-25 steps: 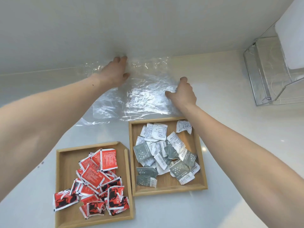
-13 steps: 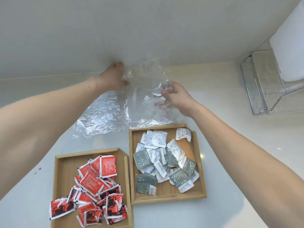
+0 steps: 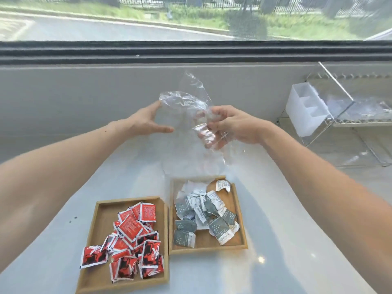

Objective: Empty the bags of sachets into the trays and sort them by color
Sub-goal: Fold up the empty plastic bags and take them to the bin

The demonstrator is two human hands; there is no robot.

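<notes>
My right hand (image 3: 230, 126) grips a crumpled clear plastic bag (image 3: 186, 107), lifted above the white table. My left hand (image 3: 148, 122) is spread beside the bag, its fingertips touching the bag's left edge. Below sit two wooden trays. The left tray (image 3: 99, 221) holds several red sachets (image 3: 131, 240). The right tray (image 3: 239, 230) holds several grey and white sachets (image 3: 203, 213). One red sachet hangs over the left tray's left rim.
A clear acrylic box with a white divided insert (image 3: 305, 109) stands on a wire rack (image 3: 364, 124) at the right. A low grey wall and a window sill run along the back of the table (image 3: 275, 209).
The bags have come up off the table, bunched in my right hand. My left hand opened beside them. The camera tilted up, bringing the window into view.
</notes>
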